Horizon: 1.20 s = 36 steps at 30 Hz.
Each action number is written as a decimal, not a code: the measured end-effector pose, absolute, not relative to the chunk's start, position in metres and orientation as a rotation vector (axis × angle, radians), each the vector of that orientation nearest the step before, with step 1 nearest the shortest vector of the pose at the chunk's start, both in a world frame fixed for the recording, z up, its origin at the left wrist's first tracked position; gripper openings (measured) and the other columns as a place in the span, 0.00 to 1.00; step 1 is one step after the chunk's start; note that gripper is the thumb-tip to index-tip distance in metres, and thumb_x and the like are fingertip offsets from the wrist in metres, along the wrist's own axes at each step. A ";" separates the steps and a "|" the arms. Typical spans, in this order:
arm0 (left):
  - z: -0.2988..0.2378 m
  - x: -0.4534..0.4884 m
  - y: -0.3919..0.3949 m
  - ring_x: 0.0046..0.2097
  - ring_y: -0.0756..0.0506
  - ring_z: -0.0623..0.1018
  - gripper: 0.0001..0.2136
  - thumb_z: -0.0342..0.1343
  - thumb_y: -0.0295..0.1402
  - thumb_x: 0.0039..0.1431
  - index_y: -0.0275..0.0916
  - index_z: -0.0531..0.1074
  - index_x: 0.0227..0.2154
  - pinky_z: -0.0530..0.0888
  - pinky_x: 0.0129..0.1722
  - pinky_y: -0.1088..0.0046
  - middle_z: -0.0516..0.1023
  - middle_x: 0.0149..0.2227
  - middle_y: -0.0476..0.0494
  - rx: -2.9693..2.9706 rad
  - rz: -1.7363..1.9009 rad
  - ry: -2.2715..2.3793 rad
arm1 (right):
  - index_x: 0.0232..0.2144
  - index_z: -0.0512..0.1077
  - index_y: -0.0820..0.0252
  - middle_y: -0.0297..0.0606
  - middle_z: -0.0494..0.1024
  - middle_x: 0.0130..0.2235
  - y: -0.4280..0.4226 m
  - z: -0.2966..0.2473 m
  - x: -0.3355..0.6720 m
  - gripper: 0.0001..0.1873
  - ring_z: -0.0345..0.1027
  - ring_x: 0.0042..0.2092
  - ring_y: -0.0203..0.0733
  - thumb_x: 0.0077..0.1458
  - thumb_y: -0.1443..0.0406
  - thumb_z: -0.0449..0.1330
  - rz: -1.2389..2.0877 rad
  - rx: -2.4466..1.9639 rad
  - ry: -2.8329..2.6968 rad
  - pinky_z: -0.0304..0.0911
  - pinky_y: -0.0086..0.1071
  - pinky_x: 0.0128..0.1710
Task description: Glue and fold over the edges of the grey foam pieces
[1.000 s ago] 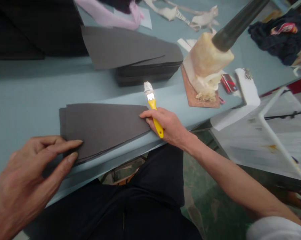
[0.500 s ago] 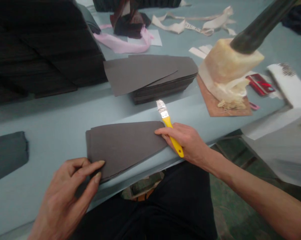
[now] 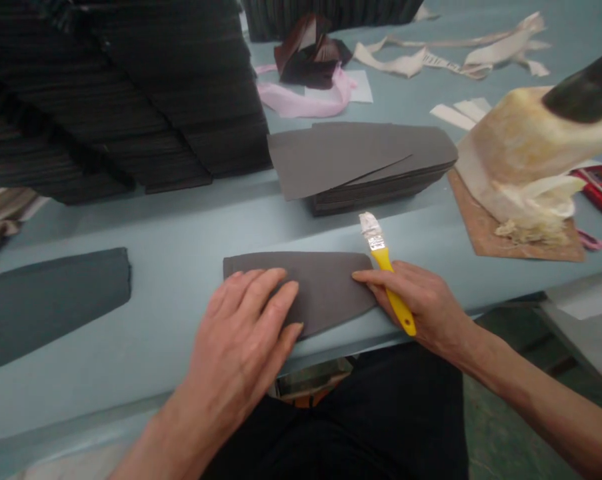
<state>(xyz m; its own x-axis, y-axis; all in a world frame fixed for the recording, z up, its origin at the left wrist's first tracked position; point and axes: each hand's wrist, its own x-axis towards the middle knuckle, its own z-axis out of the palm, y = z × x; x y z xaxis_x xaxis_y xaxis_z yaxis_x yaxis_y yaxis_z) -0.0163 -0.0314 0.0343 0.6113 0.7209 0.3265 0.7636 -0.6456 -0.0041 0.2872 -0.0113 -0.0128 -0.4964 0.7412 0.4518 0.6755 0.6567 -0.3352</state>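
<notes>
A tapered dark grey sheet piece (image 3: 325,293), folded or layered, lies at the front edge of the table. My left hand (image 3: 251,327) rests palm down across its wide left part, fingers stretched out and hiding that area. At the narrow right end, my right hand (image 3: 428,300) presses its fingertips on the piece. The same hand holds a yellow-handled paintbrush (image 3: 381,257), its whitish bristles pointing up and away. Just behind lies a stack of similar grey pieces (image 3: 341,163), the top one askew.
A dark green-grey piece (image 3: 65,293) lies at left. Tall stacks of black material (image 3: 181,87) stand behind it. On the right, a glue-crusted container (image 3: 511,140) sits on a brown board (image 3: 485,243). Pink cloth (image 3: 305,100) and pale strips (image 3: 405,63) lie at the back.
My left hand has gone from the piece's near left corner to lying flat on top. The piece's layered left edge looks more even. My view has turned left; the brush stays in my right hand.
</notes>
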 end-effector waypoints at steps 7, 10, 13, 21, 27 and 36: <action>0.012 -0.001 -0.014 0.73 0.29 0.69 0.26 0.46 0.44 0.76 0.31 0.66 0.67 0.74 0.69 0.46 0.68 0.73 0.31 -2.834 -0.321 -1.168 | 0.53 0.76 0.59 0.36 0.79 0.34 -0.013 -0.015 0.288 0.11 0.73 0.34 0.39 0.72 0.71 0.60 0.155 -1.109 -2.313 0.68 0.32 0.34; 0.006 -0.009 -0.010 0.75 0.27 0.66 0.30 0.46 0.51 0.75 0.36 0.65 0.70 0.73 0.70 0.41 0.66 0.74 0.32 -2.866 -0.334 -1.266 | 0.53 0.77 0.60 0.38 0.80 0.35 -0.013 -0.015 0.288 0.11 0.73 0.34 0.40 0.71 0.71 0.60 0.164 -1.126 -2.306 0.69 0.33 0.35; 0.003 -0.012 -0.008 0.75 0.25 0.65 0.31 0.45 0.53 0.74 0.40 0.65 0.71 0.71 0.70 0.38 0.65 0.75 0.33 -2.847 -0.379 -1.324 | 0.52 0.78 0.60 0.38 0.81 0.35 -0.013 -0.014 0.287 0.11 0.73 0.34 0.40 0.72 0.71 0.59 0.170 -1.144 -2.303 0.69 0.33 0.35; -0.007 -0.010 -0.006 0.73 0.22 0.67 0.31 0.43 0.52 0.74 0.37 0.68 0.69 0.71 0.68 0.35 0.67 0.73 0.29 -2.793 -0.464 -1.293 | 0.51 0.79 0.61 0.40 0.83 0.35 -0.014 -0.019 0.284 0.12 0.74 0.35 0.42 0.74 0.69 0.57 0.079 -1.198 -2.290 0.69 0.34 0.37; -0.010 -0.010 -0.004 0.73 0.22 0.68 0.32 0.42 0.52 0.74 0.36 0.70 0.69 0.71 0.68 0.35 0.68 0.73 0.28 -2.774 -0.440 -1.275 | 0.52 0.81 0.58 0.37 0.79 0.31 -0.016 -0.018 0.286 0.16 0.71 0.33 0.42 0.76 0.68 0.54 -0.193 -1.233 -2.368 0.63 0.35 0.35; -0.013 -0.008 -0.001 0.76 0.22 0.63 0.32 0.48 0.52 0.72 0.39 0.68 0.71 0.65 0.72 0.31 0.64 0.75 0.30 -2.853 -0.476 -1.379 | 0.50 0.82 0.58 0.38 0.82 0.31 -0.032 -0.014 0.298 0.12 0.72 0.31 0.40 0.73 0.68 0.58 -0.331 -1.282 -2.251 0.65 0.34 0.35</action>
<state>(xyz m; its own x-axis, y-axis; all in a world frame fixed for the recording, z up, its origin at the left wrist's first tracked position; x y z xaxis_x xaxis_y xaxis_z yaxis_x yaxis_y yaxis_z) -0.0081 -0.0012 -0.0125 0.5858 0.7750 0.2373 0.7565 -0.6279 0.1832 0.2976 -0.0320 -0.0136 -0.4137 0.7242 0.5518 0.8523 0.5211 -0.0449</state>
